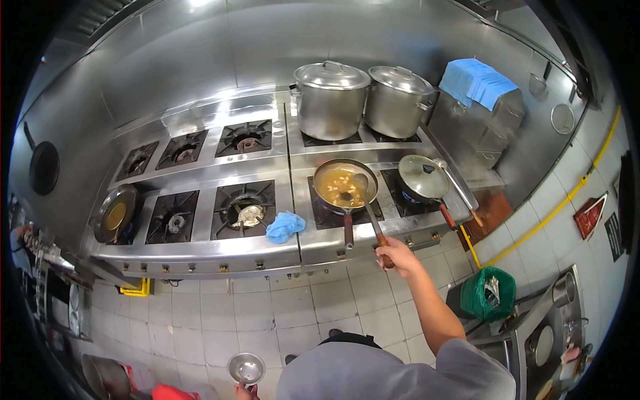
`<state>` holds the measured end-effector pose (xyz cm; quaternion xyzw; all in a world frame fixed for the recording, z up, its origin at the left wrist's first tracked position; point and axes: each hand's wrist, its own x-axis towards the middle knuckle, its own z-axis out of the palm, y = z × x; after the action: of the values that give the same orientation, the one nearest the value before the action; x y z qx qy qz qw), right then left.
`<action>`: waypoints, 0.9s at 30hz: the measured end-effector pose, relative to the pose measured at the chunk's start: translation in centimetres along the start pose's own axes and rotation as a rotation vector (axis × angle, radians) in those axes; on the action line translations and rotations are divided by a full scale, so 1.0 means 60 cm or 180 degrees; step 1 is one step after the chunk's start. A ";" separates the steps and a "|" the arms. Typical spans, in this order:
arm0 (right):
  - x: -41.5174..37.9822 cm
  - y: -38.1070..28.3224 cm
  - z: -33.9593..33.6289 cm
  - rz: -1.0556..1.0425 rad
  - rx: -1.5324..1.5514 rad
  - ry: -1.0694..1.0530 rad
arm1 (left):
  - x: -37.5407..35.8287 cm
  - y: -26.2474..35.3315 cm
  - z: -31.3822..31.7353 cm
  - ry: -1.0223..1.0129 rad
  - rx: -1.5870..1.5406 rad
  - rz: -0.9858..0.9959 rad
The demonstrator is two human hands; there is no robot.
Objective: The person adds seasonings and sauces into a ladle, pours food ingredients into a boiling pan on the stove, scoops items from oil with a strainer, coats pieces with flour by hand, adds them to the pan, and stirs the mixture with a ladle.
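Note:
My right hand (399,257) is wrapped round the wooden handle of a ladle (370,215). The ladle's head rests in a frying pan (376,187) on a front burner, among brown sauce (335,181) with pale chunks and a dark lump. The pan's own handle (349,231) points toward me, to the left of the ladle. Low in view, my left hand (246,392) grips a small metal bowl (247,361), held away from the stove; most of that hand is cut off by the frame's edge.
A glass-lidded pan (427,175) stands right of the frying pan. Two large lidded pots (331,107) are behind. A blue cloth (285,227) lies on the stove's front ledge. Another pan (107,217) sits far left. A green-lined bin (485,293) stands at right.

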<state>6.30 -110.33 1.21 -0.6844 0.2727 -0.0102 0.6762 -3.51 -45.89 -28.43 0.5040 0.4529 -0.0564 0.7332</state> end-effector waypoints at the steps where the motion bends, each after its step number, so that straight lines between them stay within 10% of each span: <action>1: -0.015 -0.019 0.002 0.0202 0.0615 -0.0029 | 0.002 -0.005 -0.006 0.0015 -0.0031 -0.0006; 7: -0.058 -0.062 0.008 0.0365 0.1410 -0.0018 | 0.029 -0.047 -0.062 0.0028 0.0040 -0.0242; 9: -0.073 -0.059 0.016 0.0240 0.1079 -0.0062 | 0.028 -0.077 -0.108 -0.1012 0.1233 0.1221; 12: -0.087 -0.051 0.020 0.0120 0.0546 -0.0031 | 0.039 -0.044 -0.066 0.0131 -0.0094 -0.0074; 23: -0.064 0.063 0.057 -0.2017 -0.1808 0.1704 | 0.090 0.035 -0.089 0.0016 0.0063 0.0050; 27: -0.060 0.019 0.107 -0.0781 -0.0374 0.1180 | 0.114 0.074 -0.105 -0.0066 0.0026 0.0128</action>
<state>5.27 -102.99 0.85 -0.7371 0.3071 -0.2021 0.5671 -0.98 -36.21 -30.83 0.5155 0.4348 -0.0486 0.7368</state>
